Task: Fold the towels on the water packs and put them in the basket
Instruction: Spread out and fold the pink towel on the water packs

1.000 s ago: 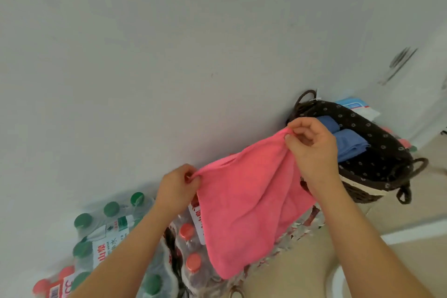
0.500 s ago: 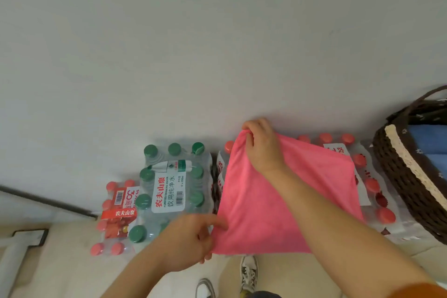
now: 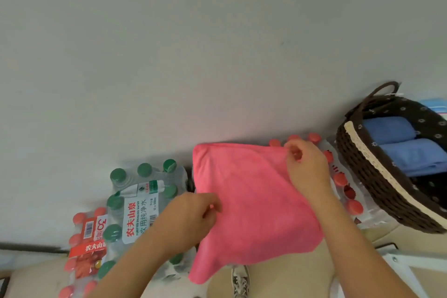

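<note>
head camera: a square pink terry towel [image 3: 254, 201] lies spread over a shrink-wrapped pack of red-capped water bottles [image 3: 339, 179] against a pale grey wall [image 3: 217, 43]. the left hand [image 3: 193, 218] pinches its left edge, fingers curled on the cloth. the right hand [image 3: 306, 167] pinches the far right corner. just beside, a dark woven basket [image 3: 377, 189] holds two folded blue towels [image 3: 416, 156].
</note>
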Tool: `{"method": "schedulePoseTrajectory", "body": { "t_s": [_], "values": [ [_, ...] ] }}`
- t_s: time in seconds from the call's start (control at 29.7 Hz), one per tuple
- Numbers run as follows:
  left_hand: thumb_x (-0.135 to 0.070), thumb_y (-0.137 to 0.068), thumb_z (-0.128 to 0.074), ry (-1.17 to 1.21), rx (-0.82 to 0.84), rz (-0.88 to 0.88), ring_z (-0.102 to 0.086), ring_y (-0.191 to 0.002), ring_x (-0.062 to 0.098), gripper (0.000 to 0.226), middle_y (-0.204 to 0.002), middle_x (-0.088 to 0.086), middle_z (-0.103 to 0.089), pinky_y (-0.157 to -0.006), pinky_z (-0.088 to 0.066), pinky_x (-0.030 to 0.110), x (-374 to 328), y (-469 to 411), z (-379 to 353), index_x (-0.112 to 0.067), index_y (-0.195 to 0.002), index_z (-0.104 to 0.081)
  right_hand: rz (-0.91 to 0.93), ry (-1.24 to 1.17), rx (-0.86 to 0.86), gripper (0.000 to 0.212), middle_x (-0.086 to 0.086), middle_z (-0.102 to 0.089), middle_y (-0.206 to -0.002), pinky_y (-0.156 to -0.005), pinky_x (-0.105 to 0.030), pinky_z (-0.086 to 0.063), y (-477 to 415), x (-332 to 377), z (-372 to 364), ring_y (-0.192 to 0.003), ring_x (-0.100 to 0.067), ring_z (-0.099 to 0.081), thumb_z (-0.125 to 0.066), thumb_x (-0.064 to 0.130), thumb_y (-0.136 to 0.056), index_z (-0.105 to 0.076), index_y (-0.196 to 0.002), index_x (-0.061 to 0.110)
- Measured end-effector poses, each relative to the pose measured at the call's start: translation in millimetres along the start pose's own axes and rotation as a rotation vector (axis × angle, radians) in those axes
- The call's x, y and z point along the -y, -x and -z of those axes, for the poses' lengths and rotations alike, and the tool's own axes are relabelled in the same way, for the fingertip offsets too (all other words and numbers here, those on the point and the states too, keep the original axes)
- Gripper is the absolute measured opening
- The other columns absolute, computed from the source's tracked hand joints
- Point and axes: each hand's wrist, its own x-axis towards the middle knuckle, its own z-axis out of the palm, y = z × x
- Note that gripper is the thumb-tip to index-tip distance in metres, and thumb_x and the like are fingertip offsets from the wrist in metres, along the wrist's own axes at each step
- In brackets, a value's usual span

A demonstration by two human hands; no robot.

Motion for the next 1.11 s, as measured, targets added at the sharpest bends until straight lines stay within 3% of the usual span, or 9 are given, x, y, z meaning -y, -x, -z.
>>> {"method": "schedulePoseTrajectory", "body": {
  "t_s": [0.07, 0.17, 0.3, 0.47, 0.64, 0.81, 1.01, 1.11],
  "values": [
    [-0.016, -0.088, -0.049, 0.015, -0.044, -0.067, -0.057, -0.077, 0.001, 0.026, -0.09, -0.014, -0.067, -0.064, -0.032, 0.005, -16, -33, -2, -0.027, -0.102, -0.068, -0.176, 0.02, 0.034, 0.019, 0.001, -0.066, -0.091, -0.075, -0.033, -0.047, -1, -29, 25, -0.088, -0.021, -0.061, -0.056, 0.004, -0.086, -0.067, -0.092, 0.019],
    [-0.014, -0.088, -0.053, 0.048, -0.099, -0.167, -0.059, -0.087, 0.011, 0.024, -0.099, -0.007, -0.069, -0.075, -0.036, 0.016, -47, -82, -11, -0.023, -0.103, -0.07, -0.29, -0.016, 0.062, 0.017, 0.002, -0.068, -0.094, -0.078, -0.032, -0.049, 2, -54, 41, -0.09, -0.017, -0.062, -0.059, 0.009, -0.089, -0.069, -0.096, 0.021],
    [-0.013, -0.088, -0.054, 0.057, -0.136, -0.238, -0.063, -0.091, 0.017, 0.024, -0.106, -0.005, -0.071, -0.082, -0.044, 0.026, -92, -146, -26, -0.021, -0.103, -0.071, -0.309, -0.076, 0.134, 0.018, 0.005, -0.068, -0.096, -0.081, -0.029, -0.051, -1, -64, 43, -0.089, -0.012, -0.063, -0.06, 0.011, -0.089, -0.071, -0.103, 0.019],
    [-0.019, -0.09, -0.052, -0.114, -0.057, -0.266, -0.062, -0.098, 0.029, 0.024, -0.107, 0.007, -0.068, -0.083, -0.048, 0.04, -112, -198, -50, -0.016, -0.109, -0.067, -0.218, -0.125, 0.188, 0.015, 0.015, -0.067, -0.079, -0.07, -0.024, -0.05, -2, -63, 38, -0.074, -0.003, -0.061, -0.062, 0.014, -0.087, -0.072, -0.088, 0.024],
    [-0.015, -0.089, -0.056, -0.187, 0.104, -0.386, -0.05, -0.109, 0.021, 0.035, -0.123, 0.005, -0.049, -0.088, -0.036, 0.028, -111, -211, -53, -0.019, -0.123, -0.06, -0.281, -0.133, 0.2, 0.01, 0.012, -0.063, -0.075, -0.067, -0.028, -0.05, -2, -70, 30, -0.07, -0.004, -0.058, -0.064, 0.022, -0.086, -0.067, -0.095, 0.025],
    [-0.012, -0.081, -0.064, -0.161, 0.066, -0.401, -0.056, -0.099, 0.021, 0.019, -0.11, 0.001, -0.055, -0.079, -0.039, 0.026, -111, -213, -50, -0.016, -0.1, -0.066, -0.219, -0.097, 0.21, 0.009, 0.013, -0.058, -0.076, -0.059, -0.024, -0.043, -1, -71, 27, -0.066, -0.001, -0.052, -0.065, 0.029, -0.085, -0.061, -0.092, 0.027],
    [-0.016, -0.082, -0.063, -0.167, 0.031, -0.38, -0.063, -0.088, 0.016, 0.02, -0.098, -0.008, -0.07, -0.074, -0.04, 0.024, -112, -212, -38, -0.024, -0.1, -0.065, -0.205, -0.08, 0.196, 0.008, 0.011, -0.061, -0.075, -0.063, -0.031, -0.046, -1, -76, 27, -0.066, -0.007, -0.054, -0.067, 0.03, -0.083, -0.064, -0.084, 0.024],
    [-0.013, -0.08, -0.063, -0.096, -0.008, -0.329, -0.065, -0.081, 0.014, 0.017, -0.088, -0.009, -0.071, -0.073, -0.046, 0.026, -113, -216, -35, -0.023, -0.093, -0.066, -0.235, -0.129, 0.211, 0.013, 0.012, -0.061, -0.073, -0.062, -0.028, -0.045, -3, -75, 30, -0.067, -0.006, -0.056, -0.068, 0.032, -0.084, -0.061, -0.092, 0.024]
  ]
}}
